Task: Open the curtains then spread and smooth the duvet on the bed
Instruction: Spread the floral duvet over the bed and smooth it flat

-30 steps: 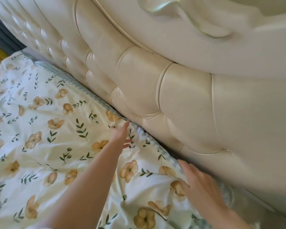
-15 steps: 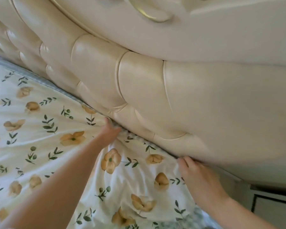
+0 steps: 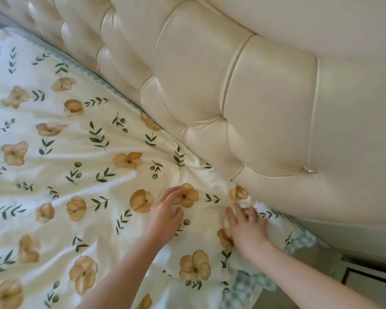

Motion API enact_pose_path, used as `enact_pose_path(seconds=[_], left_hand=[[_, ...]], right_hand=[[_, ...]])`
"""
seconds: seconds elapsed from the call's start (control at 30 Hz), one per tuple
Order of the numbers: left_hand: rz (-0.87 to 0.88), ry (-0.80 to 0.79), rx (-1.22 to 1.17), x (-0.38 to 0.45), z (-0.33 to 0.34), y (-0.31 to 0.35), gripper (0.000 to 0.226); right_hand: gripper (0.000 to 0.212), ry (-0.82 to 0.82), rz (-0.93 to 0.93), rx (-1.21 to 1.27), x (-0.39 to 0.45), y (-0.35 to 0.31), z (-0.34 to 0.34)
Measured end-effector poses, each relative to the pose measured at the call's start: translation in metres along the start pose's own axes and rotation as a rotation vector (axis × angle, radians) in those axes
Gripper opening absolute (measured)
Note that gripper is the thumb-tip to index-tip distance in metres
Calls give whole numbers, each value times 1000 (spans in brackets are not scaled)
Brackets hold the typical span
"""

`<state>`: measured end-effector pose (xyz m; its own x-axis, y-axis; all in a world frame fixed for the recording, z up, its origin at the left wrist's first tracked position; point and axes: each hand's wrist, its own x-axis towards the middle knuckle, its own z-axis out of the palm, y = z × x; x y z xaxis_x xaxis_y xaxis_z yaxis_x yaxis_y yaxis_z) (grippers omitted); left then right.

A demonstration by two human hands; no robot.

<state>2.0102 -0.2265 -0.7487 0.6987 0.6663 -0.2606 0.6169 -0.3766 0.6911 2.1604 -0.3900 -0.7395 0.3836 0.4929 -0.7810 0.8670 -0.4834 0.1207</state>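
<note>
I observed the floral duvet (image 3: 76, 152) lying against the tufted cream headboard (image 3: 232, 97), left hand (image 3: 165, 217) and right hand (image 3: 246, 228) both pressing it with released fingers just below that headboard, checked underside (image 3: 243, 286) exposed at the corner.

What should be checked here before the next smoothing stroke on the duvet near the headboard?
1. Both hands on the duvet: ok; left hand and right hand rest on it.
2. Fabric flat around the hands: not ok; creases fan out from them.
3. Duvet edge meets the headboard: ok.
4. Corner laid flat: not ok; the checked underside is turned up.
5. Curtains open: cannot tell; out of view.
</note>
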Motion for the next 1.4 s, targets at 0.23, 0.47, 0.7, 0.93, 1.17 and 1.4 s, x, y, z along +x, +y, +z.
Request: enact_pose_path(seconds=[0.23, 0.47, 0.7, 0.93, 1.17, 1.4], left_hand=[[-42, 208, 105, -43, -10, -42, 53], [-357, 278, 25, -112, 16, -66, 71], [-328, 26, 239, -174, 42, -67, 93], [-312, -247, 382, -257, 79, -79, 117], [-429, -164, 339, -298, 110, -69, 114], [-641, 300, 96, -292, 92, -52, 46]], right_hand=[[60, -233, 142, -184, 38, -29, -39], [35, -154, -75, -429, 54, -68, -106], [16, 347, -984, -35, 20, -128, -125], [22, -5, -1326, -631, -1, -162, -35], [98, 21, -1224, -1006, -3, -133, 33], [65, -263, -1069, -699, -9, -129, 49]])
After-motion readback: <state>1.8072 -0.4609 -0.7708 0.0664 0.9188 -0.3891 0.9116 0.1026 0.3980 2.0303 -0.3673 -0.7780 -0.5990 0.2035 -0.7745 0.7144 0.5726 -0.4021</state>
